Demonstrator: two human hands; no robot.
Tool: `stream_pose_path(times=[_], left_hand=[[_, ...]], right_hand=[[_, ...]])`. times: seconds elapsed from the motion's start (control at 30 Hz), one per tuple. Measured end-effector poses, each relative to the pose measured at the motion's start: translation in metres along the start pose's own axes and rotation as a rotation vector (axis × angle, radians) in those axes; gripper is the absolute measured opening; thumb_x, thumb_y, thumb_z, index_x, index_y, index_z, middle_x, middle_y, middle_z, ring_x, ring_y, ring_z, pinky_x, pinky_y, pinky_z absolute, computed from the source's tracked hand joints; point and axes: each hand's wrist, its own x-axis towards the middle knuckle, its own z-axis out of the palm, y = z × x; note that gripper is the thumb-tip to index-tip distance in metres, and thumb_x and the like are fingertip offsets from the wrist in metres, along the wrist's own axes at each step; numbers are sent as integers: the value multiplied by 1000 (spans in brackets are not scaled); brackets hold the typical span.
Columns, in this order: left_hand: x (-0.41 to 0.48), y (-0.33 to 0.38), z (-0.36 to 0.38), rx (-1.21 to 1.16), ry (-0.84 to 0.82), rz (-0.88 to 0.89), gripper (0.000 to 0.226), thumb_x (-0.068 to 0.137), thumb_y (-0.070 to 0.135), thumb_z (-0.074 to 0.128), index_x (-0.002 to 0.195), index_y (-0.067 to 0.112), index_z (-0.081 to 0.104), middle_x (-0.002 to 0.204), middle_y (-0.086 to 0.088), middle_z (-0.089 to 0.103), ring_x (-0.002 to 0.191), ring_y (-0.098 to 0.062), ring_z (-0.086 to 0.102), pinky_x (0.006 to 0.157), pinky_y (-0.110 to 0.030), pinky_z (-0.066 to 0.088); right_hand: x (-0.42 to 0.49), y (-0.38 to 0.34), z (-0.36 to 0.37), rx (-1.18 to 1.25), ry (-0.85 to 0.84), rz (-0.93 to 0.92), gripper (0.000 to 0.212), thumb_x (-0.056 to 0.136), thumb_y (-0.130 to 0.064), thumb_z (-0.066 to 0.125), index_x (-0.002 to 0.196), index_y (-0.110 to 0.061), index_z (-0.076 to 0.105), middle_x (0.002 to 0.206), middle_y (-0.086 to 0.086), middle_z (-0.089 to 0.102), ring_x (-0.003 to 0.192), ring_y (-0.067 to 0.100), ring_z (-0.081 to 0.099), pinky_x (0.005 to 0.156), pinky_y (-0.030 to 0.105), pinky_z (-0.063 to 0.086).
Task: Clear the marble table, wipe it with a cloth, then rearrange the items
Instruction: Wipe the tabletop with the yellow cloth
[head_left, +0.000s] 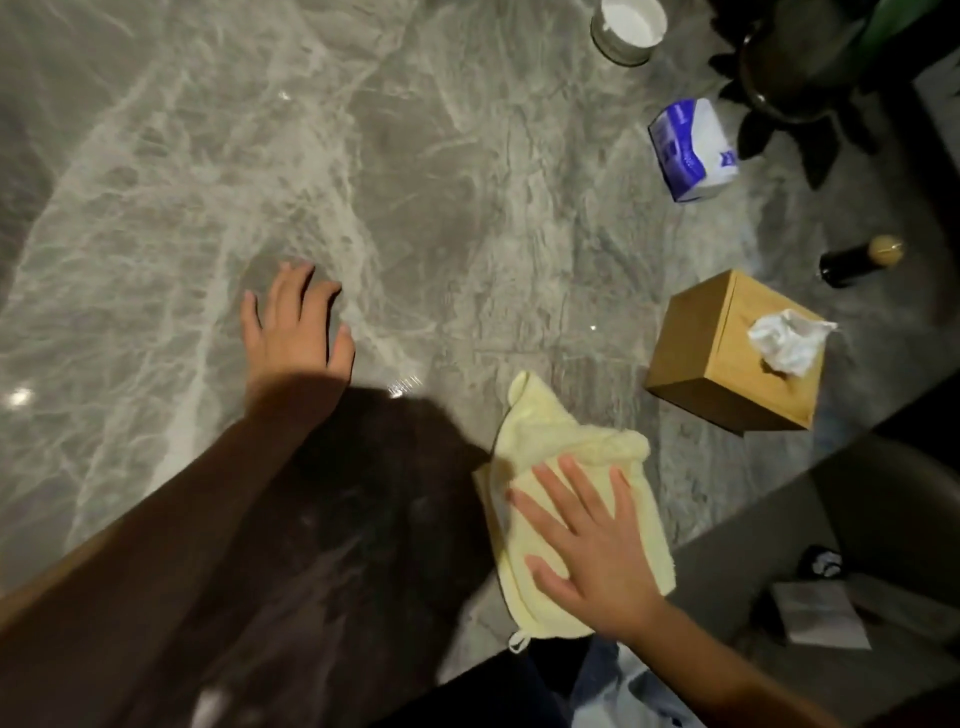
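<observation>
Poking from wooden tissue box (727, 358) white tissue (789, 343), both hands spread, right hand (587, 551) flat on yellow cloth (550, 447)

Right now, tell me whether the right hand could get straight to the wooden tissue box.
Probably yes. The right hand lies flat on the yellow cloth, and only bare marble table shows between it and the wooden tissue box just beyond.

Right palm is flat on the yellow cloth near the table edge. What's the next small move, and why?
Probably sweep the right hand with the yellow cloth leftward across the bare marble table. The cloth lies pressed flat under the palm, the wooden tissue box and tissue pack crowd the right side, and the left hand rests open, holding nothing.
</observation>
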Motion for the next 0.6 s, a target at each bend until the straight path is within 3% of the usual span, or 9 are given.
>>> stream_pose_path(times=[0.2,0.33,0.5,0.6], left_hand=[[6,24,5,-14,-8,126,46,77,22,51,122,15,54,146,-10,41,141,-27,29,111,-58,13],[24,43,15,31,-50,61,49,80,25,49,128,19,48,149,-7,37,142,-28,25,110,-62,12],[26,48,22,188,-117,35,49,89,33,37,136,21,38,153,-7,28,144,-30,17,110,-62,10],[27,50,22,198,-131,5,52,88,36,38,137,20,39,153,-7,29,144,-30,19,111,-62,11]], right_hand=[[3,15,0,0,107,41,63,86,-54,45,145,-36,35,156,-2,29,146,27,20,107,63,20],[30,28,-7,-11,144,130,63,85,-55,43,144,-35,35,155,-1,28,147,26,17,108,63,17],[141,44,-33,-3,201,366,66,86,-53,44,147,-39,26,158,-1,25,147,23,14,109,61,13],[229,63,-59,35,260,408,65,86,-61,31,147,-39,28,158,-1,26,146,24,16,108,63,11]])
